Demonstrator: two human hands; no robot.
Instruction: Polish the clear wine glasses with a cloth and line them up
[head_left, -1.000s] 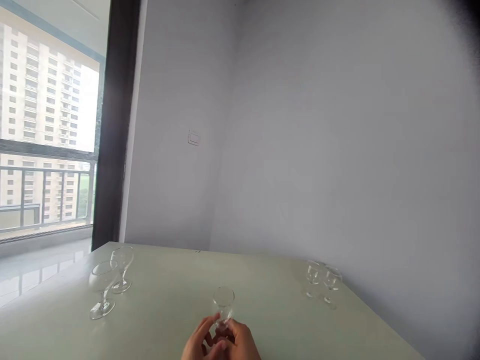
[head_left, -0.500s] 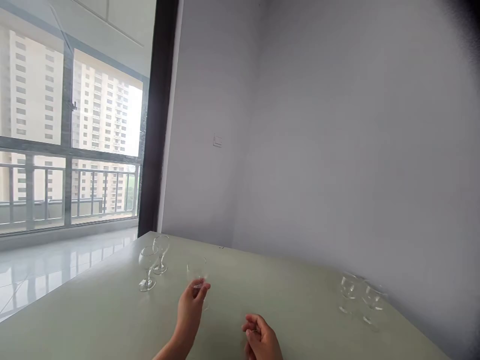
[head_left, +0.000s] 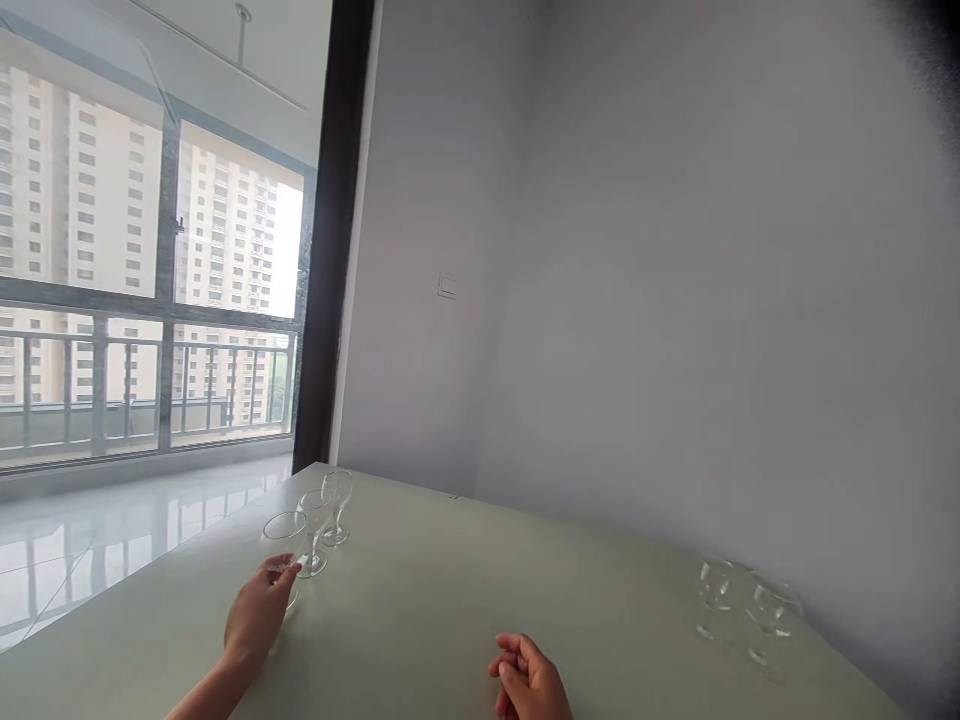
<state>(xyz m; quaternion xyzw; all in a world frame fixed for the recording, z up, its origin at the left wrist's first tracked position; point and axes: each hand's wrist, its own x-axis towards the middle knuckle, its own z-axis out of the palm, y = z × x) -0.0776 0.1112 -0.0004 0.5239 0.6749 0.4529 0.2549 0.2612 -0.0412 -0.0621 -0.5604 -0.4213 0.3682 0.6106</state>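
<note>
My left hand (head_left: 261,605) has its fingers closed round a clear stemmed wine glass (head_left: 284,528), at the left side of the table. The glass is upright; its foot is partly behind my hand, and I cannot tell if it touches the tabletop. Just beyond it stands a second wine glass (head_left: 314,515), with a third wine glass (head_left: 337,490) behind that, making a row toward the far corner. Near the front middle, my right hand (head_left: 531,678) hovers low with loosely curled fingers, thumb apart, and nothing visible in it.
Blurred stemmed glasses (head_left: 767,603) stand at the table's right side, near the grey wall (head_left: 675,300). The pale green table (head_left: 465,570) ends on the left above a shiny tiled floor (head_left: 150,540). Large windows with a railing (head_left: 97,385) lie beyond.
My left hand has carried its wine glass left, from the table's middle to beside the two standing glasses. My right hand has hardly moved. The view has turned slightly left.
</note>
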